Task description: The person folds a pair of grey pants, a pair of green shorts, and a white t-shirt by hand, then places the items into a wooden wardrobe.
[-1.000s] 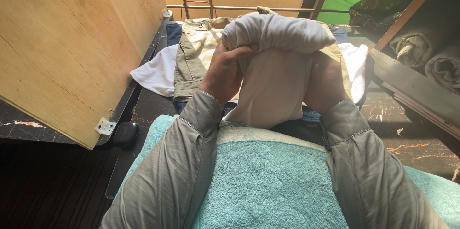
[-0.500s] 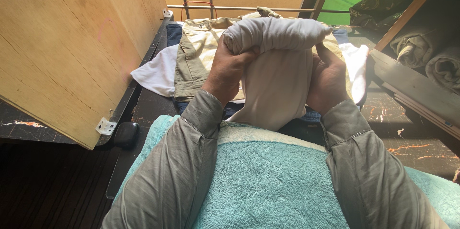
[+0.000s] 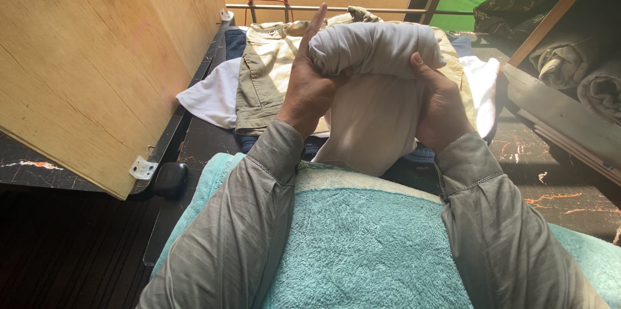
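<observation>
To the left of the hands stands a plywood panel [image 3: 97, 56] with a small metal bracket [image 3: 142, 168]. Beyond them is a metal railing [image 3: 284, 8] with green ground behind it. The dark marble floor [image 3: 556, 186] lies to the right, under a wooden shelf [image 3: 556, 115], in warm sunlight.

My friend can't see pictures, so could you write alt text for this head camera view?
Two hands, left hand and right hand, grip a partly rolled light grey garment above a teal towel. Behind lie khaki trousers and a white cloth, beside a plywood panel.
</observation>
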